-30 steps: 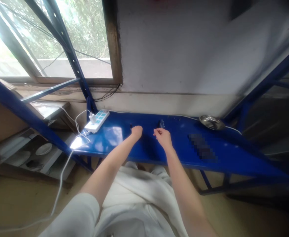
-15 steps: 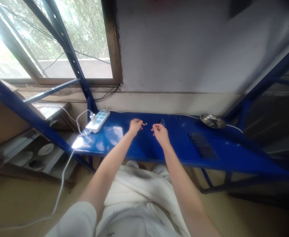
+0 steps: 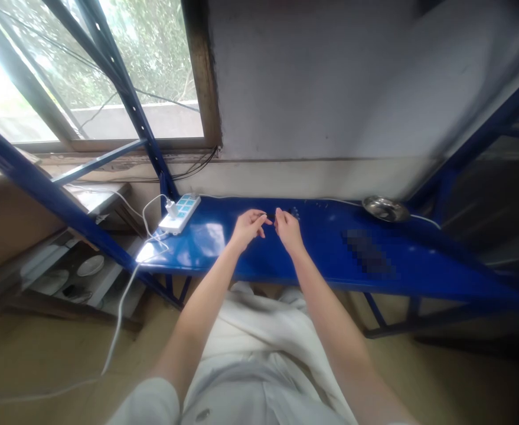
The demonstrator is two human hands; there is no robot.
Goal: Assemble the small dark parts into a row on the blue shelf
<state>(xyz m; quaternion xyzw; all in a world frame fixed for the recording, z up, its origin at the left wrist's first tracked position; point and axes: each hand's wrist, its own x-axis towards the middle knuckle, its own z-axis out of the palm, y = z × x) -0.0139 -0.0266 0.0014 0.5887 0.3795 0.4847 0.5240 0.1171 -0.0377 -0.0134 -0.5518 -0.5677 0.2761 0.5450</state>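
Note:
Above the blue table [image 3: 215,260], my two hands are close together, their fingertips almost meeting. My left hand [image 3: 247,229] is closed in a pinch, thumb against forefinger. My right hand [image 3: 288,230] is also pinched, its fingers curled inward. A small dark thing [image 3: 271,217] shows between the fingertips of both hands; it is too small to name. Just behind my right hand lie several tiny clear or pale blue pieces [image 3: 295,211], partly covered by the fingers.
A white power strip [image 3: 180,213] with a plugged-in white cable sits at the table's left end. Toward the right are a shiny metal bowl [image 3: 385,209] and a blurred-out dark oblong [image 3: 369,254]. Blue frame posts [image 3: 130,106] rise at the left, before a window.
My hands have come closer together, the left moving right and the fingertips nearly joining. A pale bit seen by my left fingertips is now hidden. The view has shifted slightly.

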